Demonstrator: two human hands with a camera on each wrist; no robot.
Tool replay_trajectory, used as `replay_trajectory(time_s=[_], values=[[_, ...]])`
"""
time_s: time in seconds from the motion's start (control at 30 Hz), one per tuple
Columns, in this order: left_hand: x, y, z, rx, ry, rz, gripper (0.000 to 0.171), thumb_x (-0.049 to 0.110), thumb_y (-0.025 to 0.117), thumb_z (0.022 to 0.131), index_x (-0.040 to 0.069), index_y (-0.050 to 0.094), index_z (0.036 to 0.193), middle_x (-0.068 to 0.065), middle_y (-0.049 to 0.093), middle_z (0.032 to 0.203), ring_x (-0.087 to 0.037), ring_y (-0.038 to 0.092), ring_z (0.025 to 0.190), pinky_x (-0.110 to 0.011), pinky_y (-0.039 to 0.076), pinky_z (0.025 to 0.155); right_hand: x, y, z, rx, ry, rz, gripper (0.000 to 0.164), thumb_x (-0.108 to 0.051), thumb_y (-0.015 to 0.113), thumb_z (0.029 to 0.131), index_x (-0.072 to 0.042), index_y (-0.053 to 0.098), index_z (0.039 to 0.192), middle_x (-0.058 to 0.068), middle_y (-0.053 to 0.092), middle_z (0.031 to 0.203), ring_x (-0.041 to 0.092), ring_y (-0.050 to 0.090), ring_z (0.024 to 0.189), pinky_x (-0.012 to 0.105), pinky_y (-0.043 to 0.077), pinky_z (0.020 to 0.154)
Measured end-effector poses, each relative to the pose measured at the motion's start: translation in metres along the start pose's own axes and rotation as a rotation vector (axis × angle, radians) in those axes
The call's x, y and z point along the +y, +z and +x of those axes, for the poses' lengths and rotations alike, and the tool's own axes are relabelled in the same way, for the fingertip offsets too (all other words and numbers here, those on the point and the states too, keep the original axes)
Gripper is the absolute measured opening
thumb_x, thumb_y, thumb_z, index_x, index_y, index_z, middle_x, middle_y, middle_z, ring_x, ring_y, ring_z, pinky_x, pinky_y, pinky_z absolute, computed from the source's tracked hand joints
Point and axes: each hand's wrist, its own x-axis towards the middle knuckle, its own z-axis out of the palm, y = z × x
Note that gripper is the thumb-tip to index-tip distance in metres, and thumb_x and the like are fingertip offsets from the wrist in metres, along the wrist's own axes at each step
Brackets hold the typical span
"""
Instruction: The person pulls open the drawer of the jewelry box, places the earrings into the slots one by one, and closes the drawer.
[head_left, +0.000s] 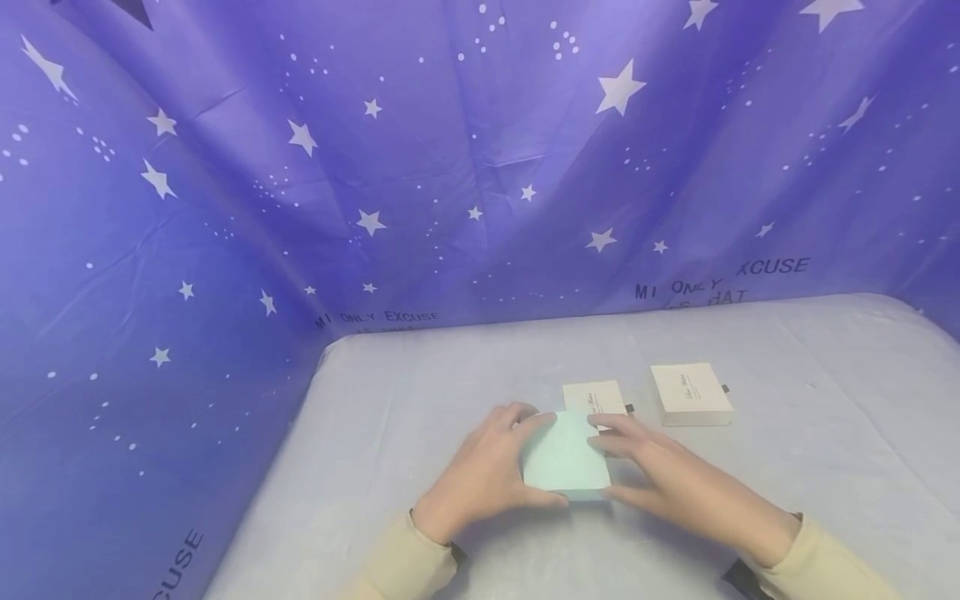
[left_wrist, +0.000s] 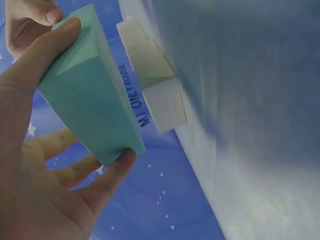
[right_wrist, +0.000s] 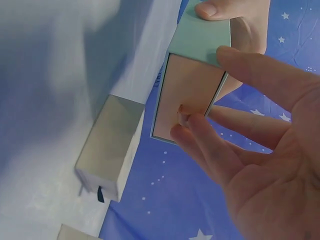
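Observation:
A mint-green drawer box [head_left: 566, 454] is held up off the table between both hands. My left hand [head_left: 487, 458] grips its left side, thumb along the near edge and fingers at the far edge. From the right, my right hand [head_left: 660, 467] holds the other end, its thumb on the near edge. In the right wrist view, that end shows a pale pinkish drawer front [right_wrist: 187, 90] set inside the green sleeve. Fingertips of the right hand press together at a small pull tab [right_wrist: 184, 117] on this front.
Just behind the green box, a white box [head_left: 592, 396] with dark script and a black tab lies partly hidden. Farther right lies another white box [head_left: 692, 396] of the same kind. A starry purple curtain [head_left: 480, 167] hangs behind the pale cloth-covered table [head_left: 810, 483].

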Motion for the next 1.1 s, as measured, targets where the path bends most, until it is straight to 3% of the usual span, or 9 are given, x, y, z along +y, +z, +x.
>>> replay_trajectory(time_s=[0.47, 0.87, 1.1], values=[[0.009, 0.019, -0.003, -0.093, -0.003, 0.001, 0.094, 0.066, 0.082, 0.064, 0.022, 0.053, 0.141, 0.001, 0.055, 0.129, -0.013, 0.053, 0.112, -0.028, 0.051, 0.085, 0.009, 0.012, -0.022, -0.002, -0.026, -0.082, 0.052, -0.027, 0.08, 0.08, -0.003, 0.065, 0.125, 0.018, 0.053, 0.141, 0.04, 0.055, 0.124, 0.054, 0.046, 0.098], [0.017, 0.028, -0.001, -0.098, 0.028, 0.111, 0.094, 0.064, 0.083, 0.064, 0.017, 0.054, 0.14, -0.003, 0.057, 0.127, -0.016, 0.055, 0.112, -0.029, 0.054, 0.081, 0.018, 0.02, -0.028, -0.043, -0.002, -0.055, 0.057, -0.028, 0.079, 0.08, 0.0, 0.063, 0.127, 0.023, 0.052, 0.14, 0.043, 0.054, 0.124, 0.056, 0.044, 0.098], [0.02, 0.032, -0.001, -0.191, -0.007, 0.141, 0.094, 0.063, 0.083, 0.065, 0.017, 0.051, 0.141, -0.002, 0.056, 0.125, -0.015, 0.055, 0.11, -0.026, 0.053, 0.082, 0.017, 0.019, -0.029, -0.055, 0.048, -0.049, 0.058, -0.03, 0.078, 0.081, -0.001, 0.062, 0.129, 0.022, 0.055, 0.139, 0.042, 0.054, 0.124, 0.055, 0.044, 0.098]])
